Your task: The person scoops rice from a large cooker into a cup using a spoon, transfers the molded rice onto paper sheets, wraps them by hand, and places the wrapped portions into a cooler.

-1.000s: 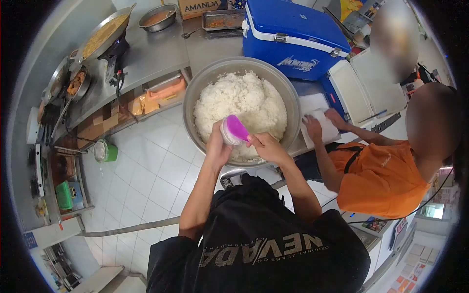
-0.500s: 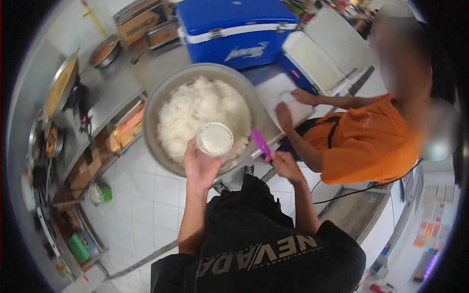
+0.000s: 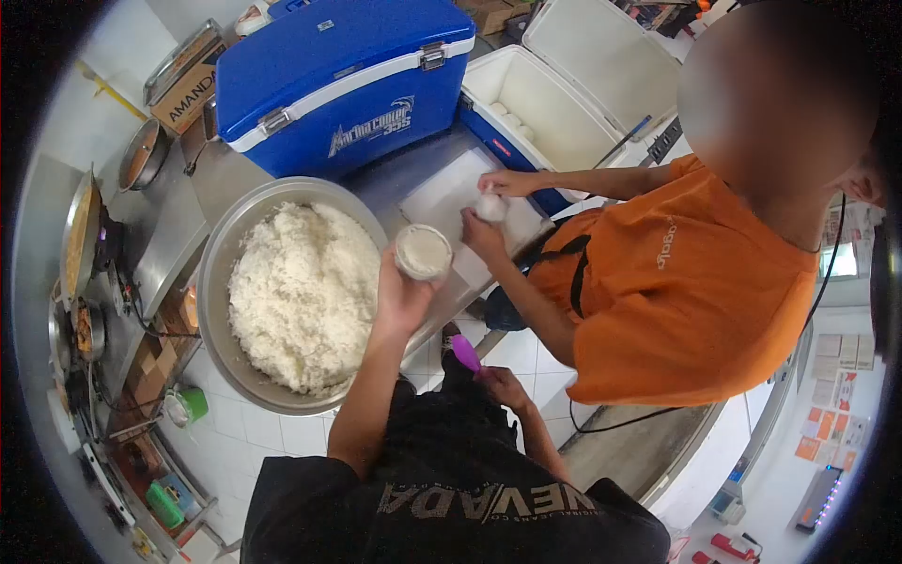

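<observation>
My left hand [image 3: 404,295] is wrapped round a small round cup of rice [image 3: 423,252], held at the right rim of a large metal basin [image 3: 218,282]. White rice [image 3: 303,296] is heaped in the basin. Lower and to the right, near my body, my right hand [image 3: 505,386] grips a purple rice paddle [image 3: 466,354] by its handle. White paper sheets [image 3: 442,199] lie on the metal table beyond the cup. Over them, a co-worker's hands [image 3: 485,218] hold a small white wrapped bundle [image 3: 490,206].
A closed blue cooler [image 3: 348,94] stands behind the basin. Beside it, an open cooler [image 3: 526,113] holds white bundles. The co-worker in an orange shirt [image 3: 676,301] stands close on my right. Pans [image 3: 83,235] are on the left counter.
The view has turned right. My left hand has carried the cup from over the rice to the basin's right side. The paddle has left the cup and dropped lower. The co-worker's hands now lift a bundle.
</observation>
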### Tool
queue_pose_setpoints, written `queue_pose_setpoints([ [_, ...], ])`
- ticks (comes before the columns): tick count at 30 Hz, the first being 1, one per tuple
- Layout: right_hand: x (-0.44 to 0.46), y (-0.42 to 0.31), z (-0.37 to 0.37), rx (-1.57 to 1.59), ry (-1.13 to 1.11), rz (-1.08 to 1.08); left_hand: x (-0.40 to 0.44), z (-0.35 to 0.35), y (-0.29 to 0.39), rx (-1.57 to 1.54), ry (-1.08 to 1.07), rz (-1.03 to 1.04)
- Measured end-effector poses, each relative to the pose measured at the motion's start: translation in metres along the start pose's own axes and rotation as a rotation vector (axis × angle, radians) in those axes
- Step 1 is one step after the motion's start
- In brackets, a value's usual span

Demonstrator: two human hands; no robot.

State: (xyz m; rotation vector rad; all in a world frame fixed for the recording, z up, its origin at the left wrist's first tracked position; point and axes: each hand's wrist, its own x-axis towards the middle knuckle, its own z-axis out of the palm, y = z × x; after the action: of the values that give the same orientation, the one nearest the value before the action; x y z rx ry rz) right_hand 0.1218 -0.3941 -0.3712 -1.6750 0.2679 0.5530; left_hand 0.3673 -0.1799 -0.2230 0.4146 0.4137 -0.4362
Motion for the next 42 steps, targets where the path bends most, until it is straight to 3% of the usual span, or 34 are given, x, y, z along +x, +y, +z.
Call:
queue_pose_setpoints([
  [2,0.005,0.007,-0.008,-0.002,-0.001,0.134,0.029,0.006,-0.008,0.016,0.005,0.049],
  [5,0.019,0.03,-0.016,-0.03,0.014,0.069,0.087,-0.004,-0.033,0.191,0.014,0.235],
  [7,0.017,0.029,-0.023,0.026,-0.001,0.05,0.14,-0.024,-0.054,0.466,0.184,0.355],
  [9,0.014,0.022,-0.033,0.066,0.003,0.096,0.194,-0.04,-0.074,0.84,0.512,0.428],
  [11,0.006,0.002,-0.035,0.097,0.018,0.213,0.215,-0.039,-0.097,1.381,0.434,0.67],
  [12,0.003,-0.011,-0.035,0.004,0.053,0.061,0.224,-0.04,-0.105,1.652,0.38,0.792],
  [15,-0.003,-0.015,-0.034,0.007,0.079,0.226,0.239,-0.052,-0.117,2.085,0.022,0.938],
  [19,-0.013,-0.024,-0.033,-0.142,0.138,0.075,0.216,-0.007,-0.097,1.65,0.25,1.182],
  [20,-0.015,-0.025,-0.036,-0.118,0.126,0.063,0.185,0.019,-0.072,1.484,0.261,1.103],
  [21,-0.016,-0.065,-0.037,-0.141,0.082,0.225,0.146,0.044,-0.041,1.317,0.273,1.023],
  [22,-0.017,-0.106,-0.037,-0.17,0.031,0.386,0.115,0.055,-0.014,1.243,0.312,1.116],
  [23,-0.015,-0.093,-0.037,-0.315,0.066,0.099,0.081,0.059,0.014,1.167,0.359,1.21],
  [25,-0.007,-0.147,-0.027,-0.284,0.046,-0.086,-0.007,0.058,0.073,1.095,0.455,1.162],
  [27,0.001,-0.227,-0.005,-0.442,-0.029,-0.034,-0.095,0.033,0.119,0.535,0.342,1.038],
  [29,0.019,-0.275,0.034,-0.476,-0.097,-0.309,-0.185,-0.018,0.155,0.408,0.363,1.066],
  [31,0.046,-0.299,0.094,-0.56,-0.062,-0.519,-0.264,-0.076,0.169,0.068,0.425,0.949],
  [33,0.082,-0.317,0.156,-0.994,0.03,-0.75,-0.317,-0.127,0.163,-0.059,0.478,0.938],
  [35,0.113,-0.342,0.22,-1.385,0.08,-0.535,-0.346,-0.161,0.146,-0.204,0.488,0.896],
  [38,0.178,-0.31,0.262,-1.427,-0.021,-0.613,-0.36,-0.186,0.116,-0.388,0.441,0.765],
  [41,0.154,-0.294,0.276,-1.411,-0.211,-0.737,-0.355,-0.191,0.108,-0.465,0.39,0.636],
  [42,0.132,-0.312,0.281,-1.46,-0.321,-0.613,-0.355,-0.199,0.105,-0.461,0.314,0.612],
])
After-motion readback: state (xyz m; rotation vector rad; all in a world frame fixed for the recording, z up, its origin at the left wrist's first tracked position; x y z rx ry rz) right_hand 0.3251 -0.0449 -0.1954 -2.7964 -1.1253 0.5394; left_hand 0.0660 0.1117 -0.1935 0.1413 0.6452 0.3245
